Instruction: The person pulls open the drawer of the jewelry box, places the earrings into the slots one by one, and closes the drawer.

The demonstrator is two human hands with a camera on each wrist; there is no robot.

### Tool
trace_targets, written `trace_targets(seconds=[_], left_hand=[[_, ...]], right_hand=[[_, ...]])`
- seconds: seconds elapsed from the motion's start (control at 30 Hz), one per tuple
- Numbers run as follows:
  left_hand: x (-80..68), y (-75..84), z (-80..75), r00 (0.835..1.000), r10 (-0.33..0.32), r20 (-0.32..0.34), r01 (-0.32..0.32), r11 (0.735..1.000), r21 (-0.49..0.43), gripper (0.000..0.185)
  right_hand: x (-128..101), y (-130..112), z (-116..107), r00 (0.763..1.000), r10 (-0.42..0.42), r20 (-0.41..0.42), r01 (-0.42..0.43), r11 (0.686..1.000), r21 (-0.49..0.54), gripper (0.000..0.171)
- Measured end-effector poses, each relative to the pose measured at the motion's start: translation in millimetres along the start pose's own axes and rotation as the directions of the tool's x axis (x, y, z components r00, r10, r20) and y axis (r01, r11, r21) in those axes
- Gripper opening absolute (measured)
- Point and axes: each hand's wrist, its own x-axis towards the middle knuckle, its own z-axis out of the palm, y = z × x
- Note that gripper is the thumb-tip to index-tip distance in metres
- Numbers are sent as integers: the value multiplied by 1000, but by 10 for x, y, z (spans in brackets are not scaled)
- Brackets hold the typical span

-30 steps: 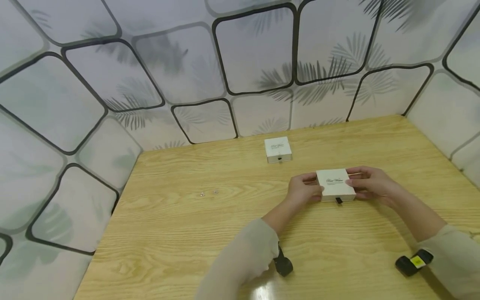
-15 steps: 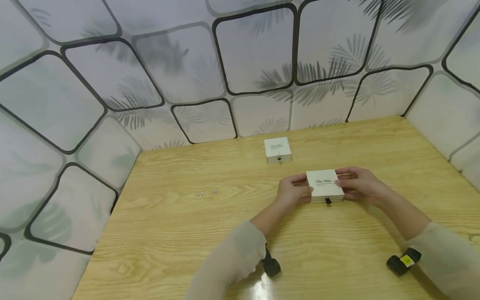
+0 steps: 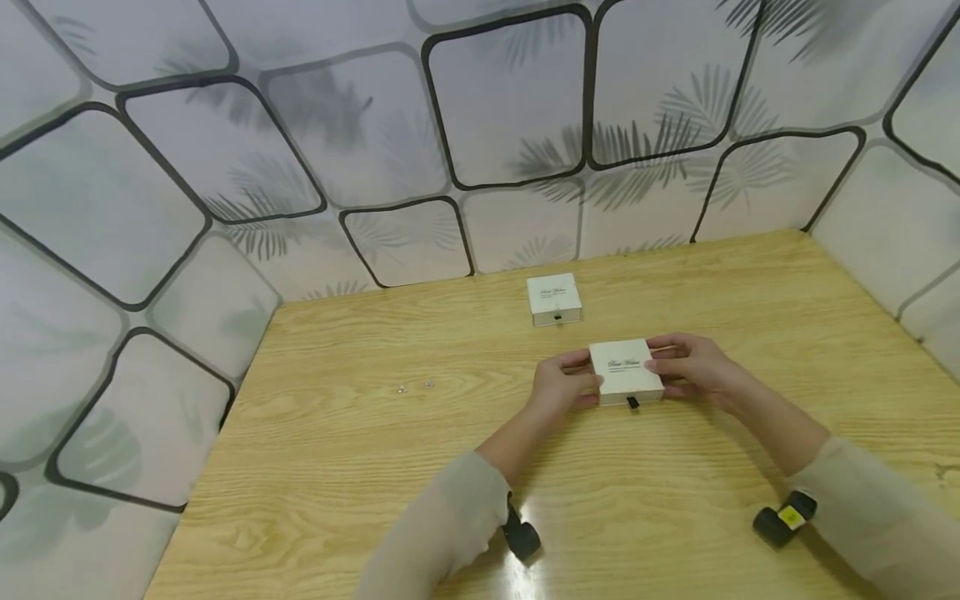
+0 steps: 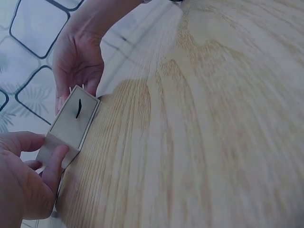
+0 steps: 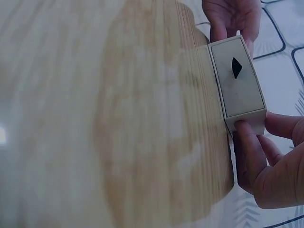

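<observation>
Near edge of the wooden table (image 3: 315, 467): two sleeved forearms, each with a small dark wrist camera, reaching in from that side. Further in, right of the table's middle – small white box (image 3: 626, 372) flat on the wood, held between both hands. Left hand (image 3: 558, 387) on the box's left side, thumb and fingers curled round that end, clearer in the left wrist view (image 4: 28, 180). Right hand (image 3: 690, 367) on the right side, fingertips (image 5: 247, 142) pinching the box's end wall. So both hands grasping the box, neither loose nor clenched on nothing.

Box roughly square from above, printed script on the lid, drawer face turned toward the near edge with a short black pull tab (image 3: 632, 402) sticking out – same tab seen on the drawer face in the right wrist view (image 5: 236, 68). Drawer axis running near-to-far, hands clamping across it, left to right. Tab between the two hands, about equally close to each; hard to call one nearer.

Further left, toward the left edge: two tiny shiny items (image 3: 415, 386) lying close together, too small to identify. Near the far edge, behind the held box and well apart from it: second white box (image 3: 554, 299), same kind, tab also facing the near edge, untouched
</observation>
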Motion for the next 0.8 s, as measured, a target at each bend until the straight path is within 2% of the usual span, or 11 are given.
trace_targets(seconds=[0.6,0.8], left_hand=[[-59,75,-356,1000,6,6,-7,1000,24,46],[-54,80,-465,1000,8,-16,-8,999,43,44]], right_hand=[[148,-124,308,1000,4,6,-4,999,33,60],[223,-113,402,1000,7,4,-8,999,52,60]])
